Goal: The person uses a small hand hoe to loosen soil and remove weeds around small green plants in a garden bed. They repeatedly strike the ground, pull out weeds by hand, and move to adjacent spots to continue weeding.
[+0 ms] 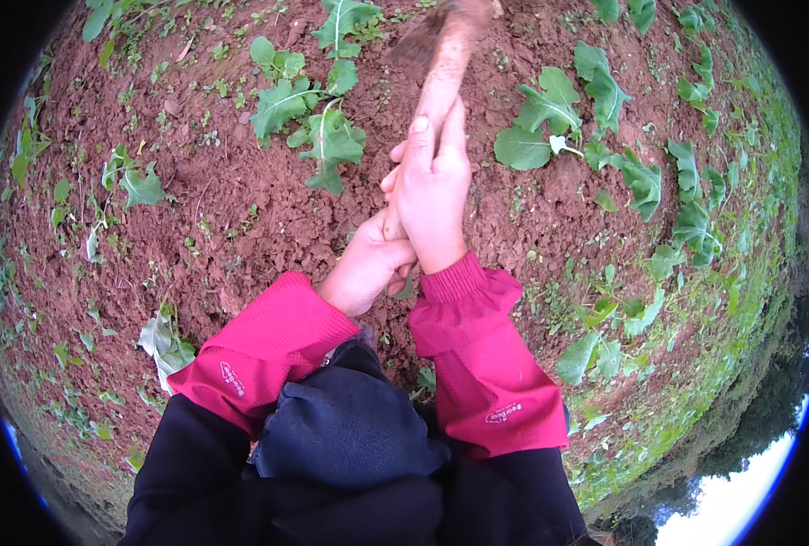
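Both hands grip the wooden handle [443, 78] of a hoe, which slants up and slightly right in front of me. My left hand [365, 265] is wrapped around the handle's near end. Farther up, my right hand [435, 184] holds the shaft with its thumb lying along it. At the top edge, the hoe's dark head [421, 37] is motion-blurred and partly cut off, so whether it touches the soil cannot be told. Reddish-brown, crumbly soil [241, 225] lies beneath the hands.
Leafy green plants flank the handle, one on the left [329, 140] and one on the right [544, 116]. A wilted plant [165, 345] lies near my left sleeve [261, 348]. More plants [694, 225] line the right side, beside a greener strip [705, 396]. Small weeds dot the soil.
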Tool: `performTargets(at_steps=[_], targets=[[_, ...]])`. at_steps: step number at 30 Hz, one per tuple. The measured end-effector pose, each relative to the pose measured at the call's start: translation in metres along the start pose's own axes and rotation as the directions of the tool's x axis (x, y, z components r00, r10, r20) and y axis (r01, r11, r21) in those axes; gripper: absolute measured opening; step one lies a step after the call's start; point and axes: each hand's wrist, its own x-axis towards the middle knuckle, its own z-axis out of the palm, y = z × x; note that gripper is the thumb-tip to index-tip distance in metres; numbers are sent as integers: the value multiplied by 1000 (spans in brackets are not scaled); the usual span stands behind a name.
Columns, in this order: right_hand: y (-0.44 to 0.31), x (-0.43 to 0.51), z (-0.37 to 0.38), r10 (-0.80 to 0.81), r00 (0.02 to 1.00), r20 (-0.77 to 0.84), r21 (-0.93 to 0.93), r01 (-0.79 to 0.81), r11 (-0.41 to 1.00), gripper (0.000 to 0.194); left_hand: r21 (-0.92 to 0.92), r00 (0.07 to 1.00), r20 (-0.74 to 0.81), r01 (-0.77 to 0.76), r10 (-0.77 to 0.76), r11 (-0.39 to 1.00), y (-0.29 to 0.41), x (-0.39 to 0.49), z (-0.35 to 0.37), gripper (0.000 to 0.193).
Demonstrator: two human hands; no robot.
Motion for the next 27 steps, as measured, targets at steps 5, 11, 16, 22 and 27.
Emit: performTargets(at_steps=[5,11,16,22,27], targets=[[-1,-44,-26,524,852,-8,258,-504,824,35,235,937,257,176,-236,956,-17,-43,-22,19],[-3,-78,-137,408,784,-468,545,-107,831,28,741,794,485,-148,-368,655,-34,-16,0,22],[17,-44,-178,457,727,-513,635,-37,772,24,604,772,487,40,-408,796,-37,20,51,21],[32,-50,-111,545,740,-393,654,-192,732,19,611,861,265,198,-434,767,-15,-24,-1,21],[16,-79,-52,629,751,-201,797,-248,551,18,684,899,143,212,-414,698,25,-78,-37,21]])
